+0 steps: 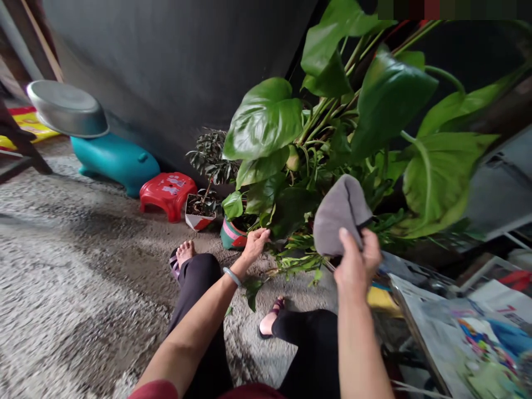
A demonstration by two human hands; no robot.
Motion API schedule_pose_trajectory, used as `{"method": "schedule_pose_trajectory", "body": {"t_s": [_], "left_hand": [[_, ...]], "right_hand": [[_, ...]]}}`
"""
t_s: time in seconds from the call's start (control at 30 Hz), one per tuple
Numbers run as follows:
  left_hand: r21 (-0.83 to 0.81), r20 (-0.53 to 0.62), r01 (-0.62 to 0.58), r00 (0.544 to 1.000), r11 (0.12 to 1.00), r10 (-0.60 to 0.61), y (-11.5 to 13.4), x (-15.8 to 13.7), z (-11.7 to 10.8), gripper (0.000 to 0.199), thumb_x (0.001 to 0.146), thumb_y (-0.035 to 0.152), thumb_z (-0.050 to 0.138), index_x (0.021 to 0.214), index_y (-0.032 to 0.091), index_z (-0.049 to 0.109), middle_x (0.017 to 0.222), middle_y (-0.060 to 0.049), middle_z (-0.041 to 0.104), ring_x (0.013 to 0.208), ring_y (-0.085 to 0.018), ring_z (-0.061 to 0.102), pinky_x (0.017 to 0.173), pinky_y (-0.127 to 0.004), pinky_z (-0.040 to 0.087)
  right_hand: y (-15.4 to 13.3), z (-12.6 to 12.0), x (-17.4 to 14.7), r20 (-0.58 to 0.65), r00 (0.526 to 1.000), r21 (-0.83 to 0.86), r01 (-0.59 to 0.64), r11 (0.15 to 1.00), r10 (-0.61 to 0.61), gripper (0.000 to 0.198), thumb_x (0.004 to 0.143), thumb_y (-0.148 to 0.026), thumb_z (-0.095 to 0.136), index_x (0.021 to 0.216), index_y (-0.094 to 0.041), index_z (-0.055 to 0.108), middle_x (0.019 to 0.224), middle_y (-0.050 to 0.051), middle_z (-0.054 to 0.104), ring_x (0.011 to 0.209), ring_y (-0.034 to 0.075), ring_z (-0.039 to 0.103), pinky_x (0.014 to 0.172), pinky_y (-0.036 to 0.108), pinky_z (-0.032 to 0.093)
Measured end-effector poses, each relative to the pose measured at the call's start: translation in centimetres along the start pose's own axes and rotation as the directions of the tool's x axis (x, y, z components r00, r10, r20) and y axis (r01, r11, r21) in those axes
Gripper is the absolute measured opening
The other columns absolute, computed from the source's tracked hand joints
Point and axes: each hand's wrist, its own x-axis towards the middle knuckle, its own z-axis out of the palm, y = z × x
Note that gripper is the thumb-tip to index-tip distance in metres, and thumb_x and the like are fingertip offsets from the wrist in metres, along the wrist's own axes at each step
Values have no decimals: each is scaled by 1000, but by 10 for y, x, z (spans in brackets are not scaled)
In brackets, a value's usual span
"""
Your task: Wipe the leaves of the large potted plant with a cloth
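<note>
My right hand (pixel 357 260) grips a folded grey cloth (pixel 338 219), raised in front of the leaves of a large potted plant (pixel 266 119). Lower and to the left, the fingertips of my left hand (pixel 255 246) are pinched together at the edge of a dark green leaf (pixel 291 213) that hangs in shadow. A bracelet circles my left wrist. Just behind that hand stands a green and pink pot (pixel 233 234), partly covered by foliage. Smaller leafy stems (pixel 301 255) droop between my two hands.
Along the dark wall stand a small potted plant (pixel 201 205), a red stool (pixel 168 194) and a teal animal-shaped seat (pixel 116 163) with a metal basin (pixel 68 108) upside down on it. Papers and printed bags (pixel 477 332) lie at the right. The floor is rough concrete.
</note>
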Motion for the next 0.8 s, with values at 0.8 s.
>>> {"method": "schedule_pose_trajectory", "body": {"t_s": [0.8], "left_hand": [[-40, 9, -12, 1000, 999, 13, 0, -2, -8, 54, 70, 65, 85, 61, 18, 59, 60, 3, 49, 60, -12, 43, 57, -25, 40]], "right_hand": [[45, -34, -60, 393, 796, -238, -396, 887, 461, 46, 56, -52, 87, 90, -22, 78, 88, 4, 78, 87, 29, 69, 77, 37, 52]]}}
